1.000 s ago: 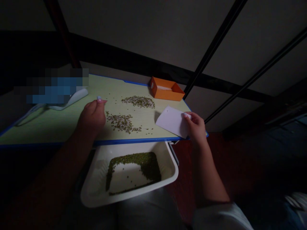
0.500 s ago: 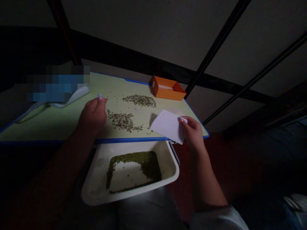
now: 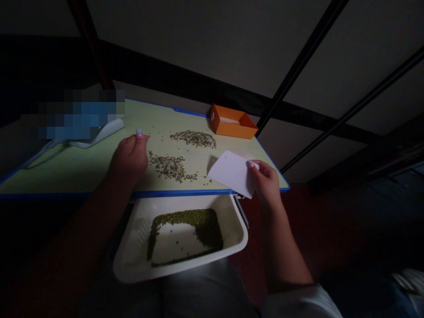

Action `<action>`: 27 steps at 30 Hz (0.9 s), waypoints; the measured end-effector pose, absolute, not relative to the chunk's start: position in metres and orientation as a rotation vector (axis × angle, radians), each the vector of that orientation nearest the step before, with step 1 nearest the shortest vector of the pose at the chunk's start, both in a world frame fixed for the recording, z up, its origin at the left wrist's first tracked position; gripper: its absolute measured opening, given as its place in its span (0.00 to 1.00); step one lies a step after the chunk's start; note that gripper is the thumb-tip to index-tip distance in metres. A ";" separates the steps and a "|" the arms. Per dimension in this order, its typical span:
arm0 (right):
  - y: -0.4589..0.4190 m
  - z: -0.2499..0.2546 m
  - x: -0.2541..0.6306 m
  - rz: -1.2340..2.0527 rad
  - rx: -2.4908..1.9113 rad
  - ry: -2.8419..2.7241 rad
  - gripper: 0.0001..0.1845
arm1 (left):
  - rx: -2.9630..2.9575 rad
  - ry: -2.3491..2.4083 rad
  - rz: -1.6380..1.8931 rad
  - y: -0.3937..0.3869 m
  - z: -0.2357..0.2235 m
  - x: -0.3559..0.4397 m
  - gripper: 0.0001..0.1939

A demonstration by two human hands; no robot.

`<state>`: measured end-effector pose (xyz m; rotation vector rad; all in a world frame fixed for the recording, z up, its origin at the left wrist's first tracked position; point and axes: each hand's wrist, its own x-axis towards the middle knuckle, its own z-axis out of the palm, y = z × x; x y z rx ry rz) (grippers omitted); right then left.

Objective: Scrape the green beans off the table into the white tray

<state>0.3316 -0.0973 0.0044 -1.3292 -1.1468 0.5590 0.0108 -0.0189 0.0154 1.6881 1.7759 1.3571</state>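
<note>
In my right hand [image 3: 266,179] is a flat white card [image 3: 232,173] with a small hole near its upper corner. Thumb and fingers pinch its right end, and it slants over the table's front edge. To the left, my left hand [image 3: 129,157] is closed above the tabletop, thumb uppermost; anything inside it is hidden. Beside it lies the nearer pile of small green beans mixed with pale grains [image 3: 170,167]. A second mixed pile [image 3: 195,138] sits farther back. Below the table edge, a white basin [image 3: 235,225] holds many green beans [image 3: 208,227].
An orange open box [image 3: 235,129] with pale contents stands at the table's back right corner. Pale grains [image 3: 243,153] are spread in front of it. At the left, a white object [image 3: 111,129] with a cord lies by a blurred-out patch. The table [image 3: 96,163] has a blue rim.
</note>
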 end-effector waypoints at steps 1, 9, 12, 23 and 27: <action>-0.098 0.004 0.333 0.563 -1.328 -1.148 0.14 | 1.688 1.776 1.356 -0.018 0.015 0.011 0.30; -0.104 0.007 0.335 0.599 -1.330 -1.088 0.12 | 1.705 1.773 1.363 -0.017 0.013 0.009 0.29; -0.105 0.009 0.332 0.607 -1.323 -1.077 0.12 | 1.724 1.768 1.365 -0.016 0.011 0.009 0.30; -0.101 0.005 0.329 0.642 -1.303 -1.064 0.13 | 1.720 1.776 1.381 -0.014 0.009 0.008 0.30; -0.099 0.006 0.328 0.633 -1.313 -1.052 0.15 | 1.704 1.767 1.390 -0.013 0.009 0.009 0.30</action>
